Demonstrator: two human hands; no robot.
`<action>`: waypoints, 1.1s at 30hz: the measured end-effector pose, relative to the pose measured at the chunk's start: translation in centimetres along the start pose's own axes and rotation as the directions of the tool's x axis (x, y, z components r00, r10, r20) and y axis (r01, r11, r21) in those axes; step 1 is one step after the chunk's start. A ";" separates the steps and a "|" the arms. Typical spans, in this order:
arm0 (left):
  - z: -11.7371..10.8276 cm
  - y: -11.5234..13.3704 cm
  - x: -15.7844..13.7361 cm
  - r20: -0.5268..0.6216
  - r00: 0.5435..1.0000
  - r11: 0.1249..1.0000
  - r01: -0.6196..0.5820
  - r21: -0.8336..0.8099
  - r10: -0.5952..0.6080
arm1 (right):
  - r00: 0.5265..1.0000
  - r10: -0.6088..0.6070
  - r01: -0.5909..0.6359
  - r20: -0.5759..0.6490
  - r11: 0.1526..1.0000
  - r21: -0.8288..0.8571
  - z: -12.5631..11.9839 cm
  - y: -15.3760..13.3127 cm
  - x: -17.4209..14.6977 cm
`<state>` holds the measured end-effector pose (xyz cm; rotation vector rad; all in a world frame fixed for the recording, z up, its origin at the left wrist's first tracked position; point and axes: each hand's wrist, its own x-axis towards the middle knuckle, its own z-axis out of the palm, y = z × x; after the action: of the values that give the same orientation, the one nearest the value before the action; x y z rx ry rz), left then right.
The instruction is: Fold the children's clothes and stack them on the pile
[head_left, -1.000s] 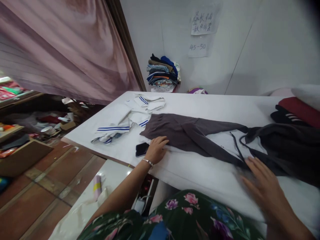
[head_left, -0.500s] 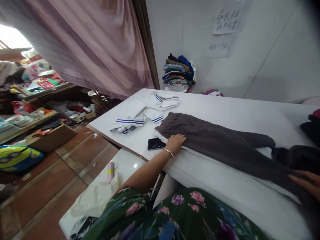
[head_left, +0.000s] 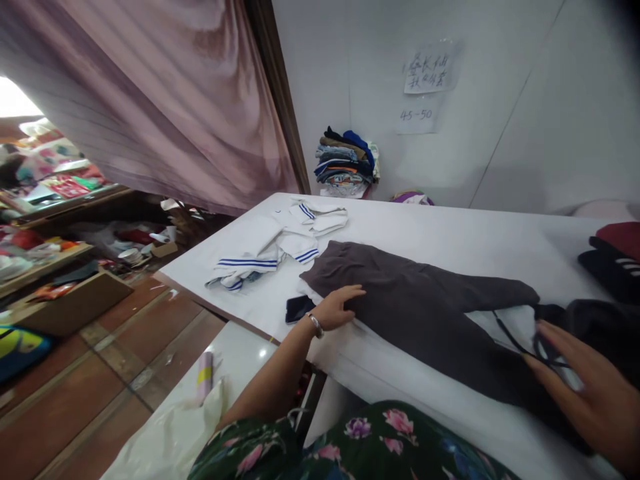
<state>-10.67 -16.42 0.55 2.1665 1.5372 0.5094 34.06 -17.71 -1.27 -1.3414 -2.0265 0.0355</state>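
Note:
Dark grey trousers (head_left: 420,307) lie stretched across the white table, waistband to the left and legs to the right. My left hand (head_left: 337,308) rests on their near edge by the waistband, fingers stretched out and thumb apart. At the right, my right hand (head_left: 585,387) hovers over the lower legs, slightly blurred, with fingers and thumb spread. A thin dark cord (head_left: 515,340) runs from between the trouser legs toward its fingertips; whether they touch it I cannot make out. A black phone (head_left: 299,309) lies beside my left wrist.
A white garment with blue stripes (head_left: 267,250) lies crumpled at the table's left. Folded clothes (head_left: 345,160) are stacked by the wall. Dark garments (head_left: 607,267) lie at the right. A lower white surface holds a plastic bag (head_left: 170,427) and a pinkish roll (head_left: 205,377).
My right hand has come further into view from the right edge, and its fingers have spread. The near trouser leg has shifted, widening the gap between the legs. The view has turned slightly right.

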 end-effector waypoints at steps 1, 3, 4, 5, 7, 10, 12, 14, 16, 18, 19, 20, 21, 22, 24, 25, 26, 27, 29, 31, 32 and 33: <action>-0.7 -0.2 0.5 -0.076 0.997 1.000 0.016 -0.026 -0.018 | 0.996 -0.064 0.062 0.055 0.997 0.041 0.5 -2.4 1.0; -2.1 -1.1 1.8 -0.244 0.965 0.994 0.106 0.017 -0.099 | 0.975 -0.200 0.191 0.096 0.977 0.098 1.8 -6.3 2.8; -2.8 -1.7 2.6 -0.307 0.940 0.981 0.180 0.068 -0.151 | 0.961 -0.246 0.232 0.126 0.966 0.112 2.7 -7.7 3.5; -3.5 -2.4 3.5 -0.345 0.914 0.956 0.268 0.119 -0.214 | 0.948 -0.280 0.263 0.150 0.957 0.120 3.7 -8.5 4.1; -4.7 -4.1 5.4 -0.357 0.864 0.878 0.440 0.188 -0.356 | 0.928 -0.291 0.275 0.232 0.957 0.096 6.0 -8.8 4.9; -5.7 -6.9 7.9 -0.320 0.793 0.779 0.593 0.204 -0.519 | 0.912 -0.165 0.192 0.374 0.981 -0.034 9.7 -6.9 4.9; -5.8 -8.6 9.2 -0.296 0.766 0.748 0.633 0.197 -0.571 | 0.903 -0.086 0.142 0.420 0.984 -0.104 11.5 -5.5 4.3; -5.7 -9.9 10.2 -0.275 0.738 0.718 0.670 0.189 -0.616 | 0.900 -0.070 0.133 0.429 0.984 -0.119 12.4 -4.6 3.6; -5.6 -10.9 11.0 -0.269 0.709 0.689 0.702 0.181 -0.652 | 0.903 -0.077 0.136 0.422 0.985 -0.110 12.6 -4.4 3.2; -5.7 -11.5 11.6 -0.274 0.685 0.665 0.725 0.176 -0.675 | 0.909 -0.077 0.128 0.410 0.987 -0.097 12.5 -4.5 3.0; -5.8 -11.7 11.8 -0.278 0.677 0.657 0.733 0.174 -0.681 | 0.911 -0.077 0.124 0.405 0.988 -0.091 12.4 -4.5 3.0; -5.8 -11.9 12.1 -0.282 0.670 0.652 0.739 0.171 -0.686 | 0.913 -0.076 0.120 0.401 0.989 -0.084 12.4 -4.5 3.0; -5.9 -12.0 12.3 -0.285 0.666 0.648 0.743 0.168 -0.689 | 0.914 -0.078 0.118 0.397 0.990 -0.078 12.4 -4.5 3.1; -6.0 -12.2 12.5 -0.287 0.665 0.649 0.743 0.163 -0.690 | 0.915 -0.080 0.117 0.396 0.990 -0.072 12.4 -4.4 3.1; -6.1 -12.4 13.0 -0.282 0.676 0.664 0.732 0.152 -0.680 | 0.913 -0.082 0.116 0.399 0.991 -0.063 12.5 -4.2 3.2; -6.0 -12.5 13.2 -0.279 0.688 0.679 0.720 0.144 -0.670 | 0.913 -0.081 0.114 0.400 0.992 -0.059 12.6 -4.1 3.2; -6.0 -12.6 13.4 -0.276 0.703 0.698 0.704 0.134 -0.656 | 0.912 -0.081 0.112 0.403 0.992 -0.053 12.6 -4.0 3.1; -5.9 -12.7 13.6 -0.277 0.717 0.717 0.687 0.123 -0.640 | 0.912 -0.081 0.109 0.402 0.993 -0.047 12.7 -3.9 3.1; -5.8 -12.8 13.8 -0.296 0.739 0.751 0.653 0.098 -0.605 | 0.922 -0.072 0.092 0.381 0.995 -0.036 12.7 -3.7 3.1; -5.7 -12.9 13.7 -0.339 0.745 0.772 0.631 0.076 -0.575 | 0.942 -0.044 0.055 0.332 0.998 -0.022 12.7 -3.6 3.1; -5.6 -13.0 13.7 -0.360 0.740 0.775 0.628 0.069 -0.568 | 0.952 -0.025 0.031 0.305 0.999 -0.015 12.8 -3.6 3.1; -5.6 -13.1 13.6 -0.376 0.733 0.773 0.631 0.063 -0.567 | 0.958 -0.005 0.008 0.285 1.000 -0.009 12.8 -3.6 3.1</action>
<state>-19.60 1.05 -1.21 1.5842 2.4370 0.5388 23.36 -12.49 -7.90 -1.4012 -2.2720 0.2282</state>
